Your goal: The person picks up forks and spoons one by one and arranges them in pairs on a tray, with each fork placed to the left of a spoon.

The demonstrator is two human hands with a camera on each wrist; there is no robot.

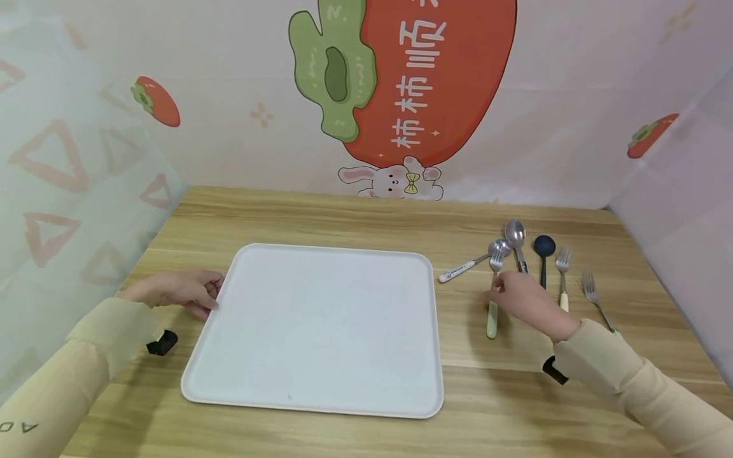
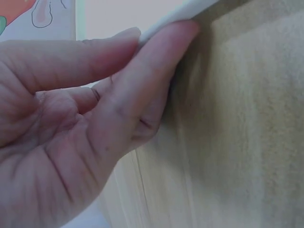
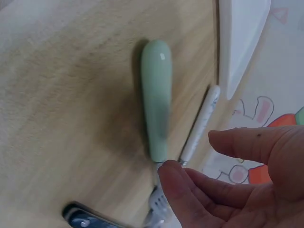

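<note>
Right hand (image 1: 523,299) right of centre — fingers (image 3: 178,187) pinching fork (image 1: 492,305) at neck, green handle flat on worktop (image 1: 343,216). Fork judged light, stiff, glazed handle slippery; neck grip sound. Left hand (image 1: 174,289) — fingers relaxed, touching tray (image 1: 321,394) edge, left.

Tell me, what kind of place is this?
Probably a staged tabletop booth, not a real dining room: a wooden table is boxed in by cartoon persimmon backdrop panels. On it sit a white tray and a row of forks and spoons.
</note>
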